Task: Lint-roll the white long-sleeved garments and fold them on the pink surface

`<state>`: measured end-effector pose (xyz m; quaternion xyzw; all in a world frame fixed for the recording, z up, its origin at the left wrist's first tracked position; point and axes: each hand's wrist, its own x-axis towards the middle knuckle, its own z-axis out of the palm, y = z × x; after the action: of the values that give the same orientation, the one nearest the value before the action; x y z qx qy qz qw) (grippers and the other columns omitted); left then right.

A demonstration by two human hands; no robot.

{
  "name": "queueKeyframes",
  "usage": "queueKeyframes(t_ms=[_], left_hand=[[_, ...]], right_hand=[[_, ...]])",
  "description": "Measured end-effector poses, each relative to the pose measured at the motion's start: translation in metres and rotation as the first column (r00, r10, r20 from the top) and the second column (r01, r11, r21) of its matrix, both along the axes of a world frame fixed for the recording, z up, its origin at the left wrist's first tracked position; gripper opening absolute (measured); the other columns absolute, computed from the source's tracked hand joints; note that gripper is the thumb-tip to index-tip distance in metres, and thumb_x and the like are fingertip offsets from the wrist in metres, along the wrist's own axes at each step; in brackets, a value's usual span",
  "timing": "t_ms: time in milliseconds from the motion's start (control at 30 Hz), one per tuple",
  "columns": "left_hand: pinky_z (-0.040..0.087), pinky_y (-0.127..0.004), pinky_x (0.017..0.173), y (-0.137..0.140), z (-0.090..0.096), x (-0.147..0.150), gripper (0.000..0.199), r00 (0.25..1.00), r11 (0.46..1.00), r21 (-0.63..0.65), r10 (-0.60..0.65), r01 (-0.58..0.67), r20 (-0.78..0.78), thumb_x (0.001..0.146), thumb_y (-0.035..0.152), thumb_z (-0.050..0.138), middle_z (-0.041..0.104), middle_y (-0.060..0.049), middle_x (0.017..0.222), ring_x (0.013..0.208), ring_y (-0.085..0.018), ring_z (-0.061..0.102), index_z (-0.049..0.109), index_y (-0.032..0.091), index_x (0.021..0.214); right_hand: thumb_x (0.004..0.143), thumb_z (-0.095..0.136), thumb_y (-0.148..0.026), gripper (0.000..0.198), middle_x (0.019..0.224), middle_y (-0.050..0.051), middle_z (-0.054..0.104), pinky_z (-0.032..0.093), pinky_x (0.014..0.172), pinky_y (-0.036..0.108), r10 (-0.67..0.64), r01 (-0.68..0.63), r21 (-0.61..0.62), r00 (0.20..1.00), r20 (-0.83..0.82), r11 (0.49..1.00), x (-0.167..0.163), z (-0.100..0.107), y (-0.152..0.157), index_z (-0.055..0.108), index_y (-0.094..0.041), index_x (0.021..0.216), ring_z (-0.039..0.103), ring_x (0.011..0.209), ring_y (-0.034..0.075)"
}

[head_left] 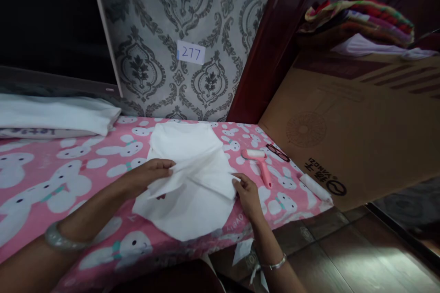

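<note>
A white cloth piece, perhaps a small garment (185, 210), lies on the pink rabbit-print tablecloth (99, 165), with part of it lifted and folded over the middle. My left hand (156, 175) pinches the raised flap at its left side. On the opposite side, my right hand (246, 194) grips the flap's right corner between thumb and fingers. A small dark red spot shows under the flap near my left hand. To the right of the cloth lies a pink-handled lint roller (263, 167), apart from both hands.
Beyond the lint roller are dark red-framed glasses or scissor loops (277, 152) and a white roll (315, 187). A large cardboard box (360, 119) stands at the right, with folded textiles (360, 20) on it. White folded fabric (58, 114) lies at the left below a dark screen (51, 18).
</note>
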<state>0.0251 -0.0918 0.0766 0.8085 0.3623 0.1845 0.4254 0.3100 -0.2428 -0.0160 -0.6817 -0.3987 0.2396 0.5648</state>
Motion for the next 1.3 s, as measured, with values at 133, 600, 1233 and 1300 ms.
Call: queueKeyframes(t_ms=[133,600,1233,1300], left_hand=[[0.049,-0.033,0.072,-0.011,-0.005,-0.004,0.027,0.982,0.979,0.178,-0.063,0.095,-0.175,0.079,0.037,0.052,0.072,-0.005,0.089,0.082,-0.024,0.066,0.068,0.023,0.093],[0.041,-0.040,0.076,-0.056,-0.005,-0.021,0.025,0.930,0.440,0.819,-0.162,0.368,-0.331,0.086,0.006,0.044,0.061,-0.008,0.087,0.083,-0.024,0.055,0.061,0.023,0.092],[0.051,-0.035,0.083,-0.038,-0.023,-0.065,0.037,0.996,0.307,0.947,0.002,0.089,-0.094,0.083,0.003,0.040,0.069,-0.005,0.108,0.095,-0.021,0.062,0.065,0.024,0.101],[0.052,-0.034,0.082,-0.040,-0.051,-0.076,0.039,0.983,0.353,0.918,-0.021,0.180,-0.185,0.081,0.000,0.041,0.071,-0.006,0.109,0.096,-0.020,0.064,0.066,0.023,0.101]], right_hand=[[0.076,0.058,-0.038,0.039,0.085,0.006,0.069,0.045,0.057,0.028,-0.073,0.061,0.061,0.972,0.222,0.996,0.002,0.007,0.001,0.072,-0.019,0.107,0.060,0.071,0.020],[0.081,0.062,-0.043,0.072,0.096,0.010,0.074,0.054,0.050,0.031,0.218,-0.273,-0.049,0.851,-0.477,0.961,-0.050,0.051,0.040,0.040,-0.019,0.145,0.072,0.059,0.021],[0.069,0.076,-0.024,0.070,0.101,0.002,0.064,0.060,0.071,0.033,0.354,-0.233,0.267,0.672,-0.651,0.935,-0.104,0.061,0.074,0.053,-0.022,0.135,0.067,0.089,0.018],[0.067,0.077,-0.022,0.065,0.097,0.004,0.066,0.059,0.066,0.033,0.350,-0.349,0.146,0.644,-0.680,0.926,-0.101,0.050,0.068,0.057,-0.019,0.129,0.069,0.086,0.020]])
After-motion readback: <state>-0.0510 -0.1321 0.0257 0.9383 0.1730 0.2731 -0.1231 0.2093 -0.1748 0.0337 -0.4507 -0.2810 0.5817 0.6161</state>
